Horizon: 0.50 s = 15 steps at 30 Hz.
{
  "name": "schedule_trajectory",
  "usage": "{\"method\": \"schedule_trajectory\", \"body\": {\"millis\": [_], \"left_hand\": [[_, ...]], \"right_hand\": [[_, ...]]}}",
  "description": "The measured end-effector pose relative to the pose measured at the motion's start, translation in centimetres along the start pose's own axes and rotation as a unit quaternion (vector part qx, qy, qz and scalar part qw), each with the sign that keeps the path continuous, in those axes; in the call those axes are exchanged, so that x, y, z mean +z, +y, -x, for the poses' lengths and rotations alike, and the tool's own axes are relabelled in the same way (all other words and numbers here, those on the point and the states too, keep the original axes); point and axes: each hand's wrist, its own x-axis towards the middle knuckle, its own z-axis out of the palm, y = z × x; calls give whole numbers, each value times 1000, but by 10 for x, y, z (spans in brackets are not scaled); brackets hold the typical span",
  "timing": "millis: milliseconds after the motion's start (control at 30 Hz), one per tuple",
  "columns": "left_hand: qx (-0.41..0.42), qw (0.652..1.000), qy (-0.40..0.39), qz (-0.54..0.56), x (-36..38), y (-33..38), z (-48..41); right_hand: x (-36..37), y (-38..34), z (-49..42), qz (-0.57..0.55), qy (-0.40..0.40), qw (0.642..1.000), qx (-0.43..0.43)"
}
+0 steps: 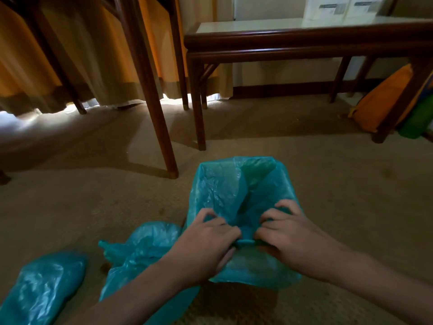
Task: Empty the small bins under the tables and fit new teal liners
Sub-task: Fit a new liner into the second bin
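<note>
The small bin [243, 207] sits on the carpet [339, 184] directly ahead of both hands, wrapped so fully in its teal liner [218, 191] that none of the bin's own wall shows. Its mouth is roughly square, opening upward and away from the hands. The left hand [208, 238] and the right hand [288, 233] meet at the near rim, side by side and almost touching, each about equally close to it. Both are closed, fingers curled and pinching a bunched ridge of film between them, which looks twisted into a short cord running left to right along the near edge. I judge this to be the tightening of slack, so the next move turns on that cord lying straight across between the two hands, with the spare film hanging down the near side below the wrists.

The film is thin, glossy and crinkled, slightly see-through, sagging in loose folds inside the mouth. Left of the left forearm lies a crumpled teal bag [138, 252], puffed and wrinkled, and further left a second teal bundle [44, 285], flatter and longer; whether either holds rubbish I cannot tell. Beyond the bin stand dark, polished wooden table legs [161, 127], and a low table [304, 41] beyond to the right
</note>
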Motion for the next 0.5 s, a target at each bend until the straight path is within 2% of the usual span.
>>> {"method": "schedule_trajectory", "body": {"millis": [100, 200, 233, 267, 300, 333, 367, 400, 433, 467, 500], "left_hand": [[-28, 1000, 2, -11, 5, -18, 22], [-67, 996, 60, 15, 5, -26, 40], [-103, 989, 76, 80, 2, -23, 41], [-165, 965, 96, 182, -4, -15, 38], [-253, 908, 114, 313, -5, -9, 33], [-345, 816, 124, 448, -6, -3, 24], [-422, 705, 124, 556, -4, 1, 16], [-467, 595, 125, 642, 2, 4, 10], [-496, 501, 133, 697, 12, 5, 6], [-508, 432, 141, 732, 19, 6, 3], [-508, 390, 146, 754, 21, 6, 1]], "right_hand": [[0, 21, 25, -13, -7, 1000, 28], [-4, 31, 46, -16, -29, 998, 61], [-4, 29, 50, -38, -22, 995, 88], [-5, 25, 51, -85, -1, 987, 136], [-10, 18, 49, -169, 23, 962, 212], [-15, 9, 43, -270, 43, 915, 298], [-21, -2, 34, -377, 59, 845, 374], [-21, -10, 25, -485, 59, 756, 435], [-17, -16, 18, -567, 58, 668, 478], [-13, -19, 13, -616, 69, 600, 506], [-12, -21, 11, -648, 82, 540, 530]]}}
